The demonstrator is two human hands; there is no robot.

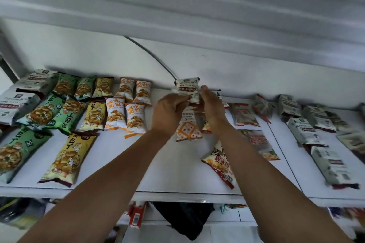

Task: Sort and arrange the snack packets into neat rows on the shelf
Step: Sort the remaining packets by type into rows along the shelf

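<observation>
White shelf (173, 171) runs across the view and carries snack packets lying flat in loose columns. At the far left lie two grey-white packets (37, 82), one behind the other, their edges overlapping the green packets (42, 111) just beside them. The green ones are tilted and overlap each other. Next come three yellow packets (93, 116) in a rough line from back to front, the nearest one angled at the shelf's front edge. Beside those, four orange-and-white packets (135, 120) sit two by two, touching.

In the middle, the left hand (168, 111) and the right hand (212, 108) both pinch a white-and-brown packet (187, 87). It is held upright above the shelf near the back wall, with left fingers at its lower left corner and right fingers along its right edge. Under the hands lies a lattice-print packet (188, 130). Nearer the front is a red-and-orange packet (221, 165), partly hidden by the right forearm.

Further right lie two clear red-edged packets (244, 114), one behind the other. Several pale grey packets (331, 165) stand in columns at the far right, their print too blurred to read.
</observation>
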